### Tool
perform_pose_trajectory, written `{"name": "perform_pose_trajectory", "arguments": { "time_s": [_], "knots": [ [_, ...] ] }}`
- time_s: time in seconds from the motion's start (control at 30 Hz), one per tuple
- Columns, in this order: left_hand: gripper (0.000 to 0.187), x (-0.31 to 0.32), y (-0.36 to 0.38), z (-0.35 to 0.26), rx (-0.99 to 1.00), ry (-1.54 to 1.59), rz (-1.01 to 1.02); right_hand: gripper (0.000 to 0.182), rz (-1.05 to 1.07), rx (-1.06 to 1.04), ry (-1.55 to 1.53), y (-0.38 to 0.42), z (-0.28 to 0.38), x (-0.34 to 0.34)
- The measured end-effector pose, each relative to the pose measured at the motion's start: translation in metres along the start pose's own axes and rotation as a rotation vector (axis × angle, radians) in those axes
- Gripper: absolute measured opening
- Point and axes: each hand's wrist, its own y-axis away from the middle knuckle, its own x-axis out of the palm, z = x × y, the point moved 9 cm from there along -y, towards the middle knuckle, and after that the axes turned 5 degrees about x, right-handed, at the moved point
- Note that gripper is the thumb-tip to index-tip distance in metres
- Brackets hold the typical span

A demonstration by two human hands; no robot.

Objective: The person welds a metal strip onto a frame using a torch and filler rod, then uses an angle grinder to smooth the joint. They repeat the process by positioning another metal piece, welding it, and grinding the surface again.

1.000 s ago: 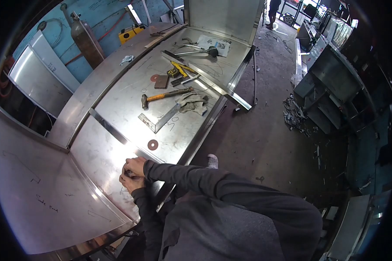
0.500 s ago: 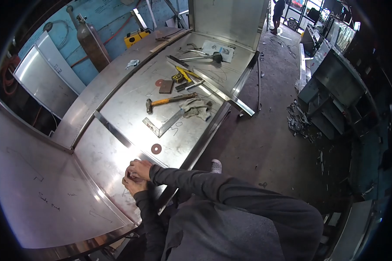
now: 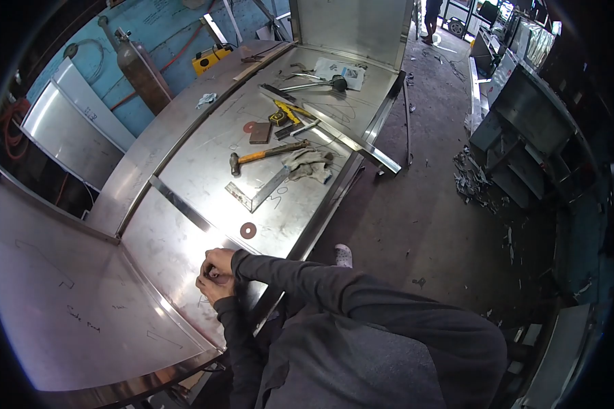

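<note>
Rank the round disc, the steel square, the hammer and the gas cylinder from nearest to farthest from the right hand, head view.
From the right hand:
1. Round disc, just beyond it.
2. Steel square, farther up the table.
3. Hammer, beyond the square.
4. Gas cylinder, off the table, by the blue wall.

Scrawled marker marks on steel sheet (image 3: 82,286), none of them legible

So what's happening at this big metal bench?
A person in a dark long-sleeved top leans over a stainless steel sheet on the bench. The left hand and right hand are pressed together around something small at the sheet's near edge; what it is cannot be made out. Farther along lie a small disc, a steel square, a hammer and a rag, all untouched.
</note>
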Motion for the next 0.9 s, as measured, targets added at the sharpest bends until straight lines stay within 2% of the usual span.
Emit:
{"name": "perform_pose_trajectory", "arguments": {
  "time_s": [0.07, 0.17, 0.3, 0.4, 0.6, 0.7, 0.77, 0.83, 0.9],
  "knots": [
    [0.084, 0.000, 0.000, 0.001, -0.003, -0.030, 0.027, 0.027, 0.066, -0.113, -0.021, -0.002, 0.010, 0.001],
    [0.085, -0.002, 0.000, -0.001, 0.009, -0.031, 0.008, 0.026, 0.016, -0.030, -0.012, 0.001, 0.005, 0.000],
    [0.085, -0.004, -0.001, -0.008, 0.022, -0.014, 0.000, 0.025, -0.068, -0.069, 0.088, 0.003, 0.006, -0.004],
    [0.086, -0.002, 0.000, -0.004, 0.054, -0.008, -0.015, 0.026, -0.044, -0.008, 0.086, 0.007, 0.006, -0.004],
    [0.076, -0.003, 0.000, -0.006, 0.034, 0.017, -0.018, 0.025, -0.131, 0.135, 0.206, 0.012, 0.005, -0.008],
    [0.070, -0.006, 0.000, -0.011, 0.008, -0.011, -0.011, 0.027, -0.152, 0.127, 0.251, 0.015, 0.010, -0.012],
    [0.069, -0.009, 0.000, -0.018, 0.062, 0.024, -0.046, 0.028, -0.169, 0.109, 0.260, 0.018, 0.010, -0.013],
    [0.069, -0.006, 0.000, -0.010, 0.036, 0.027, -0.051, 0.025, -0.185, 0.009, 0.108, 0.022, 0.018, -0.011],
    [0.069, -0.002, 0.001, -0.003, 0.012, 0.032, -0.052, 0.024, -0.209, 0.014, 0.108, 0.024, 0.017, -0.010]
  ]
}}
